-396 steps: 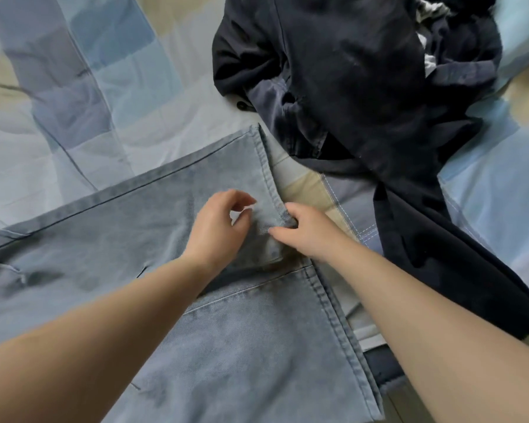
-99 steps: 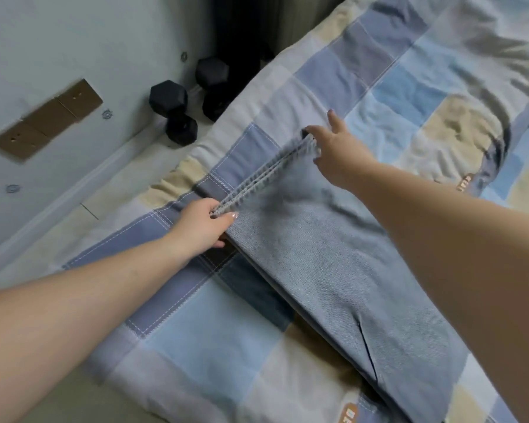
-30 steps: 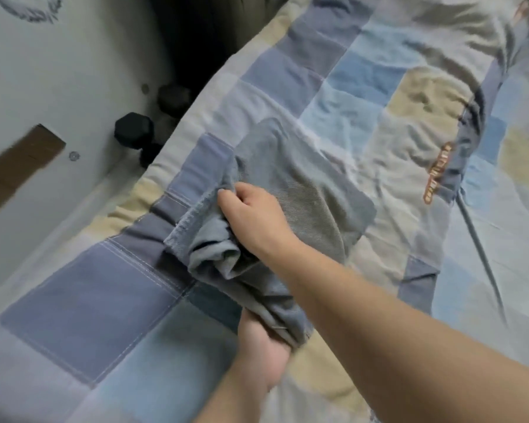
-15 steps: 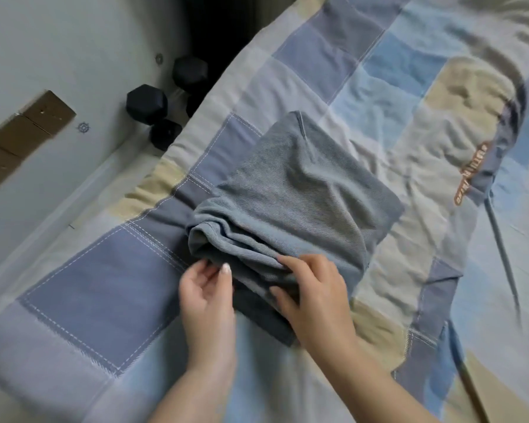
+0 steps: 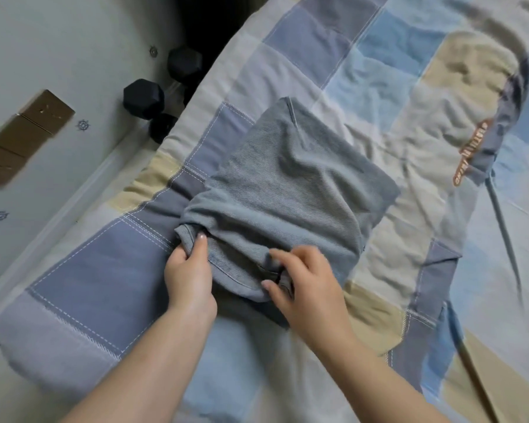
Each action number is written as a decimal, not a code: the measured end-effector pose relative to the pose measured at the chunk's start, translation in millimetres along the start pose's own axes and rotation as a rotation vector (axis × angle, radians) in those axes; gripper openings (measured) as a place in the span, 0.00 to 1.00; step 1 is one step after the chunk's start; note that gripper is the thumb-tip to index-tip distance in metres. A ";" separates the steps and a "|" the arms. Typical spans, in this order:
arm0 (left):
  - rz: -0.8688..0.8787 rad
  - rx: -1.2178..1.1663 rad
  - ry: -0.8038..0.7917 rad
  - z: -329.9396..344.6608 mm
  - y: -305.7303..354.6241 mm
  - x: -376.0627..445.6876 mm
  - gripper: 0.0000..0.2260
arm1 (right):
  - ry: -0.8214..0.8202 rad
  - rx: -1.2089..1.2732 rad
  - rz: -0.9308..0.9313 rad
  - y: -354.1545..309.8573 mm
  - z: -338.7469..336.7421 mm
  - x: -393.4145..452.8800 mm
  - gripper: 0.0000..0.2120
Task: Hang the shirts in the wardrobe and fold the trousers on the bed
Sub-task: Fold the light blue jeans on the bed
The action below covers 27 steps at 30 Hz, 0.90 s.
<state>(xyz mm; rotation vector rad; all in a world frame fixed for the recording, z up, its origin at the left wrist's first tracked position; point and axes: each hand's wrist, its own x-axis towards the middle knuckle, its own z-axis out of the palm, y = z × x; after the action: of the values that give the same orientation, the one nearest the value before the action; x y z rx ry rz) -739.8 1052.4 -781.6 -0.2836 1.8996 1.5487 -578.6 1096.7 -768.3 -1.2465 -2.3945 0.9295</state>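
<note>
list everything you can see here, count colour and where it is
folded grey denim trousers: one, grey-blue, on the bedspread near the bed's left edge
patchwork bedspread: one, blue, pale blue, beige and white squares, covering the bed
black hexagonal dumbbells: at least two heads visible, black, on the floor between wall and bed
brown rectangular wall plates: three, brown, on the pale wall at left
left hand: one, pinching the near left corner of the trousers
right hand: one, fingers on the near edge of the trousers, grip unclear through blur
</note>
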 end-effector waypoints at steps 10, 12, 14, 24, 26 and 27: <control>-0.103 -0.029 -0.234 6.9 14.9 -4.2 0.13 | -0.059 0.120 -0.113 -30.8 -4.0 4.7 0.12; -0.200 -0.043 -0.286 15.0 23.9 -0.8 0.11 | -0.079 0.102 -0.236 -34.0 -6.8 -13.0 0.13; -0.299 -0.108 -0.358 23.8 33.9 2.3 0.15 | -0.040 0.081 -0.262 -30.0 -8.3 -18.2 0.15; -0.223 -0.366 -0.292 4.0 27.0 16.5 0.21 | -0.150 0.139 -0.095 -14.4 -8.9 27.2 0.11; -0.162 -0.380 -0.262 0.4 27.5 14.6 0.16 | 0.046 0.175 -0.025 -0.7 -21.9 57.3 0.11; -0.136 -0.337 -0.262 2.4 28.4 13.3 0.16 | 0.108 0.179 0.020 6.0 -28.7 76.0 0.12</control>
<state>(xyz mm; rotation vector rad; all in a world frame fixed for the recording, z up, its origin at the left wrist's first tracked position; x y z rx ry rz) -764.7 1065.6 -767.4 -0.3308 1.3896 1.7171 -604.5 1172.5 -753.8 -1.2227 -2.1684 1.0299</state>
